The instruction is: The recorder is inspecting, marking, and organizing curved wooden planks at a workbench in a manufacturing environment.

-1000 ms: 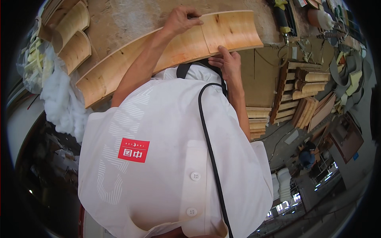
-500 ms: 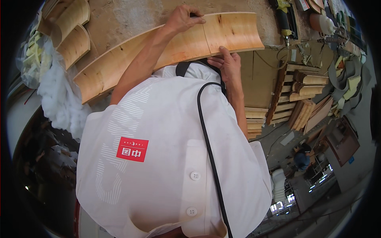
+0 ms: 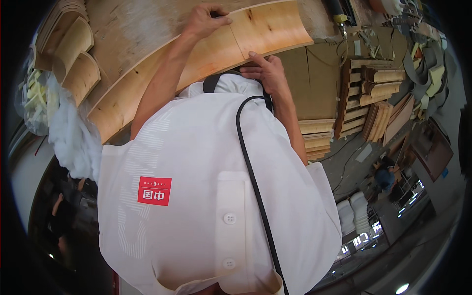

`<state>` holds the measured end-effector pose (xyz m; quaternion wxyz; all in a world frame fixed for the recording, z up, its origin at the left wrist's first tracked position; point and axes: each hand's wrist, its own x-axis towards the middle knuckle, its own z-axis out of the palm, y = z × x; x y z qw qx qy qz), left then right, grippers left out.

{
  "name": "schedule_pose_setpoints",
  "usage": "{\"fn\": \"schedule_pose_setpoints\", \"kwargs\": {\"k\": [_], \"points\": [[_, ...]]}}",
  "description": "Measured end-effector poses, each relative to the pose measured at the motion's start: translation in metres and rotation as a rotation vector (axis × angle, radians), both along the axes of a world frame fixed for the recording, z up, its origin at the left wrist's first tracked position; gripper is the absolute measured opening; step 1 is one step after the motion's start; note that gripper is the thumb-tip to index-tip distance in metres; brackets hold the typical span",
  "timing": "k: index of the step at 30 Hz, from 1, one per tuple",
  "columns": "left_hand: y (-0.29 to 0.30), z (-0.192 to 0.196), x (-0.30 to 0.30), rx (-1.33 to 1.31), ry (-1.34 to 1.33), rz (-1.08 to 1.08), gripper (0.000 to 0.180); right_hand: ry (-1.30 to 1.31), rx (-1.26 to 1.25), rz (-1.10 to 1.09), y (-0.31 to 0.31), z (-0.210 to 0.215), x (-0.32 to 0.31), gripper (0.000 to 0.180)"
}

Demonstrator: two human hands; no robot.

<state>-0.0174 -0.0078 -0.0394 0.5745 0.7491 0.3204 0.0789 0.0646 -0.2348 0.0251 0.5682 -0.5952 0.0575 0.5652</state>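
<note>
A long, curved plywood panel [image 3: 270, 29] lies across the bench in front of me, its hollow side up. A thin line crosses its width between my hands. My left hand [image 3: 205, 23] is closed at the panel's far edge, with fingertips against the wood beside the line. Something dark shows between its thumb and fingers, too small to make out. At the near edge, my right hand [image 3: 268, 73] grips the panel with the thumb on top and the other fingers below. My left forearm covers part of the panel.
Curved plywood pieces [image 3: 78, 73] are stacked at the far left, beside white stuffing [image 3: 73, 142]. An air tool [image 3: 339, 17] with a hose lies at the back right. More curved panels [image 3: 383, 83] rest on a wooden rack [image 3: 351, 105]. A person [image 3: 384, 176] is in the right background.
The whole view has shifted, so the panel and both hands appear farther left. The hands keep nearly the same places on the panel, either side of the line's ends.
</note>
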Motion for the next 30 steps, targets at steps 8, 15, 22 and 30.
{"fn": "schedule_pose_setpoints", "kwargs": {"k": [8, 15, 22, 30], "points": [[-0.002, 0.010, -0.004, 0.071, -0.026, -0.028, 0.028, 0.015, 0.007, 0.044, 0.000, 0.000, -0.006, 0.031], [-0.009, 0.010, 0.000, 0.012, -0.023, -0.023, 0.028, -0.001, 0.022, -0.003, -0.007, -0.007, -0.005, 0.030], [0.005, -0.008, -0.005, 0.039, -0.039, -0.001, 0.030, -0.029, -0.007, 0.098, 0.012, 0.007, -0.006, 0.032], [-0.012, 0.007, -0.005, 0.079, 0.023, 0.084, 0.022, -0.028, -0.008, 0.140, 0.003, -0.003, -0.012, 0.022]]}}
